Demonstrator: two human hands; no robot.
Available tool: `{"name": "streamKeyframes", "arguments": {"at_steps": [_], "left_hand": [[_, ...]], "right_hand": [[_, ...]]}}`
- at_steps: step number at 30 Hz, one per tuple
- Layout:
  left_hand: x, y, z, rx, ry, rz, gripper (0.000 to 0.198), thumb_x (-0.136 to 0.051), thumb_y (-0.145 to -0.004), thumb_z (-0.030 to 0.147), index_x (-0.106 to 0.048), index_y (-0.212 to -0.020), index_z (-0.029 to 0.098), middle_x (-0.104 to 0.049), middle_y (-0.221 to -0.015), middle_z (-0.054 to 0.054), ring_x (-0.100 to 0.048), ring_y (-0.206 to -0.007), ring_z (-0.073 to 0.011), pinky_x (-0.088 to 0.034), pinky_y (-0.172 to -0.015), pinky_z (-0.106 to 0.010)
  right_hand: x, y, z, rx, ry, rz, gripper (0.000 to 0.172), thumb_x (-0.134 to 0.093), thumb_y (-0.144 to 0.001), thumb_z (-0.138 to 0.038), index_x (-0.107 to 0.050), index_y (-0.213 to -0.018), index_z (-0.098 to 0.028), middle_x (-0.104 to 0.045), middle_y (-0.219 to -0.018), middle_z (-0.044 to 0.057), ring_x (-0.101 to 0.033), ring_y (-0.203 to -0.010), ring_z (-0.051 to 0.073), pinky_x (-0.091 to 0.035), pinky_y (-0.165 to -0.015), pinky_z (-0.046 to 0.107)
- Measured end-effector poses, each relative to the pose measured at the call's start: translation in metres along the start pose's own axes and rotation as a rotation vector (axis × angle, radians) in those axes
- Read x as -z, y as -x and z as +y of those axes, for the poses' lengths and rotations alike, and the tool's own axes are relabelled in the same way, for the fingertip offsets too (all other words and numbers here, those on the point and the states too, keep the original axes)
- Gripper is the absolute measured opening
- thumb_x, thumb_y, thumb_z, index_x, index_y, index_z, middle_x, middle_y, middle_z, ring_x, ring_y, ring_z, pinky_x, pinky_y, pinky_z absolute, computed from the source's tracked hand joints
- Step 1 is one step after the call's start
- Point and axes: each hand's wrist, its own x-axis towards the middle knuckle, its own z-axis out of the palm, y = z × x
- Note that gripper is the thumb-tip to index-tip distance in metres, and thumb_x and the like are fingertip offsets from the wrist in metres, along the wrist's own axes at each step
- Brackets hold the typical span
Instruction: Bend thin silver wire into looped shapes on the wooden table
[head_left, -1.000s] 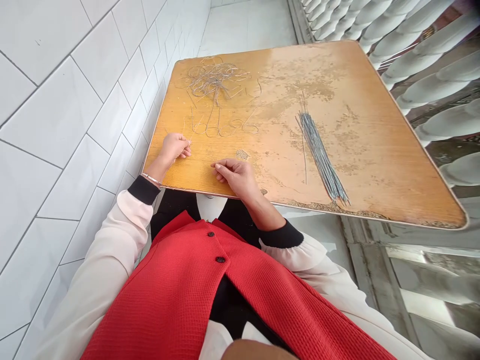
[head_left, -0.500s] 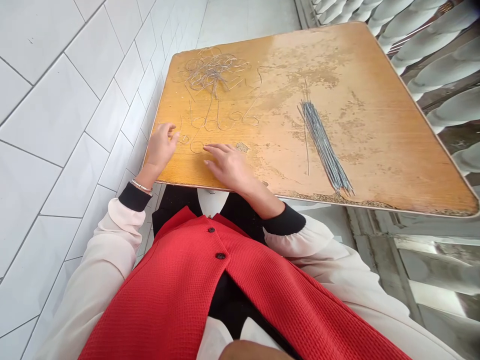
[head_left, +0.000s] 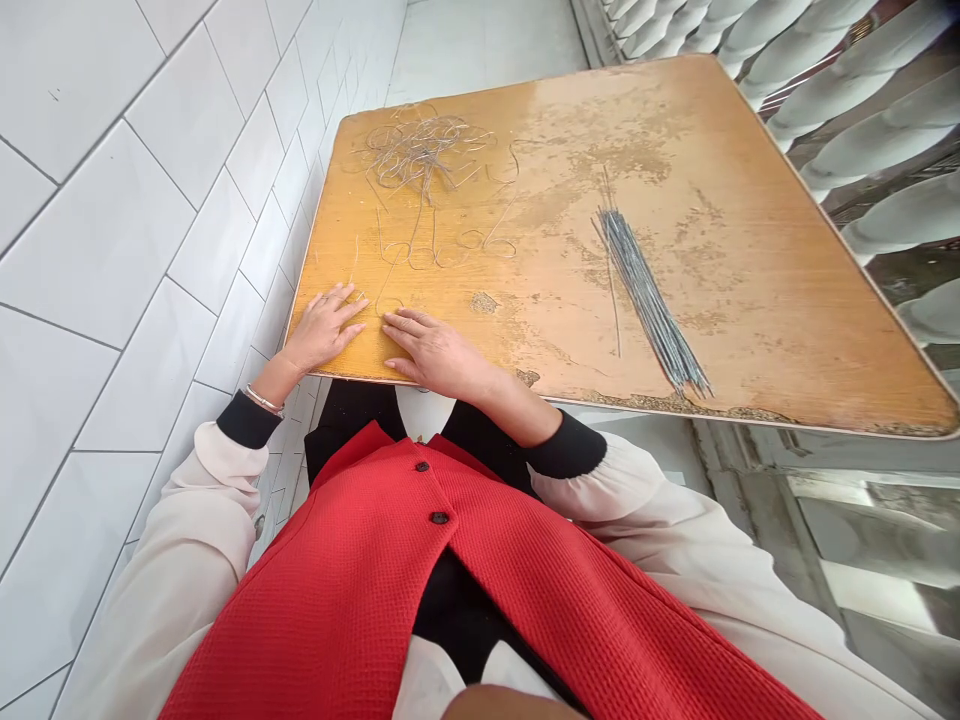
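My left hand (head_left: pixel 320 328) lies with its fingers spread on the left front part of the wooden table (head_left: pixel 555 270). A thin wire shows just beyond its fingertips, and part of it may be hidden beneath them. My right hand (head_left: pixel 431 350) rests flat to the right of it, fingers stretched out. Its fingertips touch or nearly touch a thin curled wire (head_left: pixel 380 290). Several bent wires with looped ends (head_left: pixel 435 250) lie beyond both hands. Neither hand grips anything.
A tangled heap of thin wires (head_left: pixel 427 150) sits at the table's far left. On the right lies a bundle of straight grey wires (head_left: pixel 649 300), with one loose beside it. A white tiled wall (head_left: pixel 180 240) runs along the left, a white balustrade (head_left: pixel 862 160) along the right.
My left hand has come down toward me and spread its fingers on the table. My right hand has shifted slightly left and nearer to me. The view has tilted a little.
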Motion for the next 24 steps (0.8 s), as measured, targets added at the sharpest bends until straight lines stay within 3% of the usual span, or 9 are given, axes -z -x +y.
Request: {"name": "streamKeyframes", "arguments": {"at_steps": [6, 17, 21, 24], "left_hand": [[0.001, 0.002, -0.016, -0.124, 0.087, 0.046, 0.044, -0.057, -0.099, 0.043, -0.067, -0.136, 0.023, -0.049, -0.160, -0.013, -0.040, -0.154, -0.0314, -0.031, -0.125, -0.057], [-0.001, 0.002, -0.019, -0.134, 0.174, 0.135, 0.046, -0.064, -0.094, 0.047, -0.069, -0.130, 0.019, -0.057, -0.152, -0.015, -0.051, -0.145, -0.0296, -0.040, -0.122, -0.052], [0.008, 0.007, -0.019, -0.146, 0.203, 0.212, 0.044, -0.061, -0.095, 0.049, -0.069, -0.128, 0.021, -0.060, -0.149, -0.015, -0.055, -0.142, -0.0273, -0.042, -0.122, -0.051], [0.014, 0.012, -0.013, -0.155, 0.222, 0.294, 0.043, -0.060, -0.095, 0.052, -0.069, -0.127, 0.026, -0.063, -0.146, -0.012, -0.059, -0.138, -0.0257, -0.045, -0.119, -0.049]], "right_hand": [[0.006, 0.005, -0.002, 0.025, 0.005, -0.015, 0.055, -0.049, -0.102, -0.034, -0.059, -0.141, 0.004, -0.056, -0.150, 0.024, -0.049, -0.145, 0.038, -0.041, -0.122, 0.053], [0.008, -0.004, 0.002, 0.008, -0.052, -0.003, 0.054, -0.053, -0.099, -0.035, -0.060, -0.142, -0.002, -0.055, -0.151, 0.023, -0.049, -0.145, 0.036, -0.040, -0.121, 0.053], [0.023, 0.009, 0.006, -0.077, -0.070, 0.139, 0.045, -0.055, -0.098, -0.035, -0.066, -0.135, -0.011, -0.061, -0.146, 0.018, -0.054, -0.138, 0.033, -0.045, -0.116, 0.053], [0.046, 0.039, 0.029, -0.336, 0.010, 0.335, 0.033, -0.048, -0.100, -0.031, -0.074, -0.116, -0.017, -0.072, -0.125, 0.016, -0.066, -0.117, 0.031, -0.052, -0.104, 0.050]]}}
